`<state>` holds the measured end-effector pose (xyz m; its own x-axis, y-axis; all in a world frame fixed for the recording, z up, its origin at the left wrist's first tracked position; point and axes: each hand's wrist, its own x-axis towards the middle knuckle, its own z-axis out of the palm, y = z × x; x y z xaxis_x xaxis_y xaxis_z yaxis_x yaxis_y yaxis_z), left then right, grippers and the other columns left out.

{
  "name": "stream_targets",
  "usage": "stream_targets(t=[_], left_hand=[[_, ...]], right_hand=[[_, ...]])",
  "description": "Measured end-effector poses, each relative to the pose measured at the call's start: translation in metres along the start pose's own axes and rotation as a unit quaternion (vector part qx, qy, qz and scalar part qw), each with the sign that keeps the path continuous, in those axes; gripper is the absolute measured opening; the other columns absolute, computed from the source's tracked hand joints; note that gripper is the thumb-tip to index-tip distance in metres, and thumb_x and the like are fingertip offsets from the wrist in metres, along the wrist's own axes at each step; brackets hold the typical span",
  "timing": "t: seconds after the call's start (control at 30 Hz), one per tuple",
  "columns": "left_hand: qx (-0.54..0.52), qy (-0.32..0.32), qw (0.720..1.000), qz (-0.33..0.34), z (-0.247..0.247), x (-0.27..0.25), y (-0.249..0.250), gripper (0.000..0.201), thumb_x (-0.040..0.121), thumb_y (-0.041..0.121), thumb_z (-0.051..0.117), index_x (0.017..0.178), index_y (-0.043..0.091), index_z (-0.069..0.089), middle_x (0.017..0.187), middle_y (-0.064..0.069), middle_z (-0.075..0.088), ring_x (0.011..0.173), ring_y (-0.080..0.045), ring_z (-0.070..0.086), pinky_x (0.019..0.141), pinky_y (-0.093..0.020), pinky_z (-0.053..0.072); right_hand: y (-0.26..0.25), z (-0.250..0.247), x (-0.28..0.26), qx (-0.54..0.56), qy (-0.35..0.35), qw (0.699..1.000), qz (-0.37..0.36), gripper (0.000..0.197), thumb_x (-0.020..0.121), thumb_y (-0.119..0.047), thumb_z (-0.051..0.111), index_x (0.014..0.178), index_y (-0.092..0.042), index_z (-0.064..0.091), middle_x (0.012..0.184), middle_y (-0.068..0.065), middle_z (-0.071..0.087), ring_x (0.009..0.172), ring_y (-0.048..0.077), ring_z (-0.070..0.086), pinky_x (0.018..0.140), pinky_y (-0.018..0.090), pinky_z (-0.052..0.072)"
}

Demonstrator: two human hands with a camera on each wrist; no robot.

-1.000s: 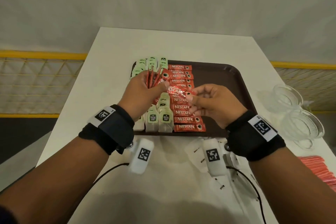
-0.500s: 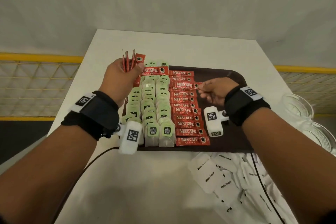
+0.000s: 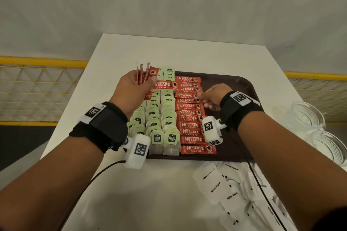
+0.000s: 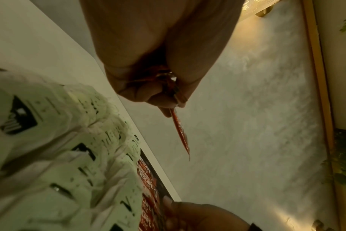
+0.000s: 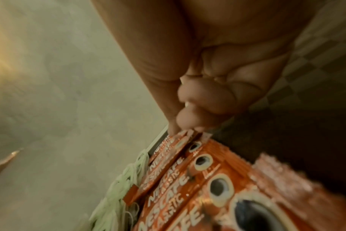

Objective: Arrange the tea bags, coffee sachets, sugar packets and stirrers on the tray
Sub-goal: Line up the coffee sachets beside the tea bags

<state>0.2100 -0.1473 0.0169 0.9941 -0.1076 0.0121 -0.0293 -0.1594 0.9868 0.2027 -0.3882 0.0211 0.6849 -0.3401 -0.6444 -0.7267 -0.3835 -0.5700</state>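
Head view: left hand (image 3: 133,88) up over the tray's (image 3: 242,88) far-left corner, fingers clamped on a fan of coffee sachets (image 3: 143,76). Right hand (image 3: 213,97) pinching one sachet end at the red column (image 3: 189,112). Light, crinkly, probably slippery; best pinched by the crimped ends.

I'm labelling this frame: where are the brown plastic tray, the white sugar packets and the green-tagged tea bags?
brown plastic tray (image 3: 242,88), head view, bare far-right floor
white sugar packets (image 3: 216,184), head view, front packet
green-tagged tea bags (image 3: 157,138), head view, front tag
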Motion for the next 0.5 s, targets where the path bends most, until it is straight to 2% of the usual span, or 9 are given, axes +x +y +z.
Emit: stream_targets(t=[0.1, 0.17, 0.23, 0.3, 0.37, 0.43, 0.5], left_hand=[[0.008, -0.015, 1.0, -0.002, 0.006, -0.003, -0.003, 0.015, 0.095, 0.029, 0.064, 0.104, 0.016, 0.066, 0.086, 0.004, 0.066, 0.074, -0.007, 0.061, 0.064, -0.021, 0.051], [0.004, -0.026, 1.0, -0.009, 0.011, -0.006, -0.003, 0.017, 0.095, 0.029, 0.065, 0.104, 0.015, 0.065, 0.083, 0.005, 0.064, 0.071, -0.006, 0.059, 0.062, -0.022, 0.051], [0.009, -0.037, 0.999, -0.012, 0.017, -0.007, -0.002, 0.02, 0.094, 0.03, 0.065, 0.105, 0.013, 0.066, 0.083, 0.004, 0.063, 0.07, -0.008, 0.058, 0.065, -0.027, 0.05], [0.009, -0.046, 0.999, -0.011, 0.022, -0.008, 0.0, 0.021, 0.095, 0.029, 0.065, 0.106, 0.012, 0.066, 0.084, 0.004, 0.064, 0.071, -0.008, 0.059, 0.067, -0.028, 0.049], [0.008, -0.049, 0.999, -0.009, 0.024, -0.01, 0.002, 0.018, 0.095, 0.029, 0.064, 0.106, 0.014, 0.065, 0.087, 0.003, 0.066, 0.074, -0.008, 0.061, 0.068, -0.027, 0.05], [0.005, -0.043, 0.999, -0.008, 0.023, -0.011, 0.002, 0.013, 0.096, 0.029, 0.062, 0.104, 0.019, 0.064, 0.091, 0.003, 0.067, 0.079, -0.01, 0.063, 0.071, -0.029, 0.051], [-0.005, -0.037, 0.999, -0.025, 0.019, -0.011, 0.002, 0.005, 0.098, 0.027, 0.06, 0.099, 0.023, 0.062, 0.088, 0.005, 0.065, 0.077, -0.009, 0.061, 0.071, -0.029, 0.051]], right_hand=[[0.007, -0.002, -0.004, 0.037, 0.033, 0.994, -0.097, 0.029, 0.095, -0.038, 0.058, 0.084, -0.01, 0.057, 0.068, 0.004, 0.057, 0.053, 0.012, 0.046, 0.053, 0.024, 0.041], [0.008, -0.001, -0.012, 0.117, -0.011, 0.978, -0.171, 0.034, 0.093, -0.042, 0.058, 0.095, -0.008, 0.062, 0.074, 0.004, 0.06, 0.055, 0.012, 0.049, 0.053, 0.025, 0.041], [0.007, 0.0, -0.021, 0.166, -0.08, 0.96, -0.209, 0.037, 0.091, -0.037, 0.062, 0.107, -0.004, 0.063, 0.08, 0.005, 0.064, 0.059, 0.012, 0.053, 0.052, 0.022, 0.044], [0.007, 0.002, -0.026, 0.169, -0.122, 0.951, -0.23, 0.029, 0.088, -0.021, 0.067, 0.109, -0.002, 0.064, 0.083, 0.006, 0.066, 0.06, 0.011, 0.056, 0.05, 0.02, 0.047], [0.009, 0.002, -0.025, 0.167, -0.119, 0.949, -0.238, 0.019, 0.085, -0.01, 0.069, 0.103, -0.004, 0.065, 0.079, 0.006, 0.068, 0.059, 0.01, 0.057, 0.048, 0.018, 0.047], [0.015, -0.003, -0.021, 0.183, -0.093, 0.951, -0.231, 0.015, 0.085, -0.009, 0.069, 0.099, -0.006, 0.067, 0.074, 0.005, 0.067, 0.057, 0.009, 0.058, 0.049, 0.017, 0.048], [0.023, -0.011, -0.015, 0.197, -0.064, 0.957, -0.202, 0.011, 0.086, -0.011, 0.069, 0.097, -0.008, 0.068, 0.074, 0.004, 0.068, 0.058, 0.009, 0.057, 0.05, 0.017, 0.047]])
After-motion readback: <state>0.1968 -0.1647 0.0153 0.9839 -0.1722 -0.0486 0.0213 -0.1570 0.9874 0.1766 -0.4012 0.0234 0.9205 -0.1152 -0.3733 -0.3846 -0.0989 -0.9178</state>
